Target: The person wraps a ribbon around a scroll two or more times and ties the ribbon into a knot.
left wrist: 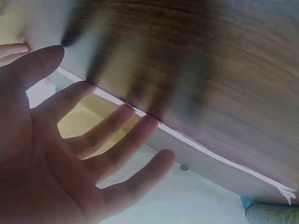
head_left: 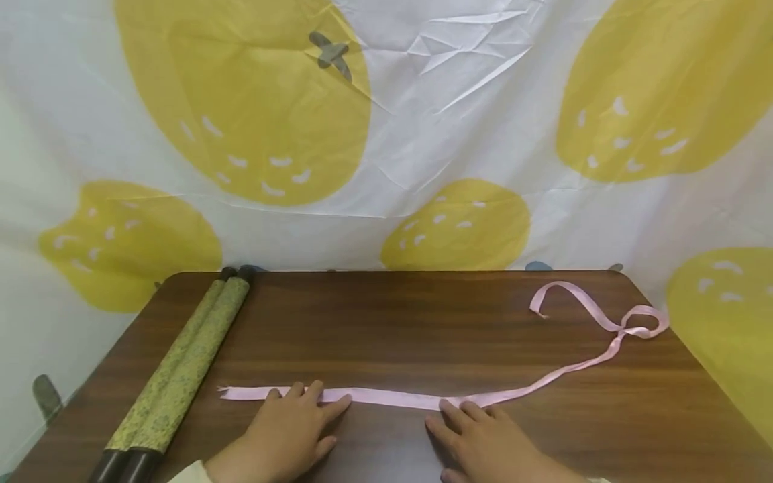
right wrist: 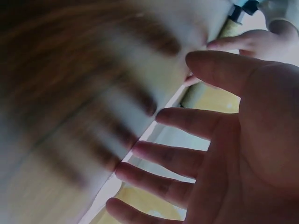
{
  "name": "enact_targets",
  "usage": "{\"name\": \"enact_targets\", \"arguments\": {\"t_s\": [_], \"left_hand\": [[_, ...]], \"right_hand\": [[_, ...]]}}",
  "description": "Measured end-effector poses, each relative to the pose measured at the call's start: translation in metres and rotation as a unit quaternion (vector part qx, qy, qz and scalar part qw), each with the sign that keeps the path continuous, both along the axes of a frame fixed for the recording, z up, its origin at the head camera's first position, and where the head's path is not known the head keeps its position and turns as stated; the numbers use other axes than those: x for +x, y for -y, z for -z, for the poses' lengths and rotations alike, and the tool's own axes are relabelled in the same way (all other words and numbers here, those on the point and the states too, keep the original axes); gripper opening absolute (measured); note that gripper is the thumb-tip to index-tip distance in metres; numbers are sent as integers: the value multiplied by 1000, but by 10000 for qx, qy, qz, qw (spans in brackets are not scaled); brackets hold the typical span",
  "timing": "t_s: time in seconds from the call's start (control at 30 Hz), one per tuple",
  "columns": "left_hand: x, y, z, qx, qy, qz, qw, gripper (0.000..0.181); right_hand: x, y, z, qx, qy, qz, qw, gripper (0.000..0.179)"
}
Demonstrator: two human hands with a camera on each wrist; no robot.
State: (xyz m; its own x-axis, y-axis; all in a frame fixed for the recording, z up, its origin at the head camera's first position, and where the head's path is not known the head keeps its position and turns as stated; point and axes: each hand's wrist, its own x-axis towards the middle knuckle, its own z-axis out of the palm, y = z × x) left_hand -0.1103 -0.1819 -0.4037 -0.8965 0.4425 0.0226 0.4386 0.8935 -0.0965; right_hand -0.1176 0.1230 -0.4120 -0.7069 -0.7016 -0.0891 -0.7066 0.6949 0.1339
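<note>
A pink ribbon [head_left: 392, 398] lies across the wooden table, straight on its left part and rising in a loop at the far right. My left hand [head_left: 284, 429] has its fingers spread, with the fingertips on the ribbon near its frayed left end [left wrist: 287, 192]. Farther right, the fingertips of my right hand [head_left: 483, 439] touch the ribbon where it starts to bend away. Both palms are raised off the table in the wrist views, and the fingers [right wrist: 173, 158] are extended.
Two scrolls [head_left: 181, 362] with yellow-green patterned covering and black ends lie side by side along the table's left edge. Behind the wooden table [head_left: 386, 322] hangs a white cloth [head_left: 453, 134] printed with yellow lemons.
</note>
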Motion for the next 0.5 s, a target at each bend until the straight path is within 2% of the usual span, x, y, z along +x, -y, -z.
{"name": "enact_targets", "arguments": {"t_s": [0.07, 0.13, 0.2, 0.27, 0.33, 0.43, 0.5], "left_hand": [[-1, 0, -5, -12, 45, -22, 10000, 53], [-2, 1, -10, 124, 283, -99, 9995, 52], [-6, 4, -17, 324, 653, -272, 9970, 52], [-14, 11, -24, 503, 818, -505, 9941, 52], [-25, 26, -31, 582, 773, -776, 9923, 52], [-42, 61, -37, 494, 459, -1178, 9907, 56], [-52, 89, -41, 365, 599, -1580, 9849, 64]], "right_hand": [[0, 0, -1, -71, -40, 7, 10000, 66], [-1, 0, -1, -106, -27, 10, 9999, 65], [-1, 0, -2, -151, 37, 28, 9999, 65], [-1, 0, -2, -156, 106, 47, 9998, 65], [-1, 1, -1, -201, 203, 83, 9996, 65], [-1, 3, 0, -256, 312, 81, 9992, 66], [0, 5, 0, -293, 340, 77, 9990, 65]]}}
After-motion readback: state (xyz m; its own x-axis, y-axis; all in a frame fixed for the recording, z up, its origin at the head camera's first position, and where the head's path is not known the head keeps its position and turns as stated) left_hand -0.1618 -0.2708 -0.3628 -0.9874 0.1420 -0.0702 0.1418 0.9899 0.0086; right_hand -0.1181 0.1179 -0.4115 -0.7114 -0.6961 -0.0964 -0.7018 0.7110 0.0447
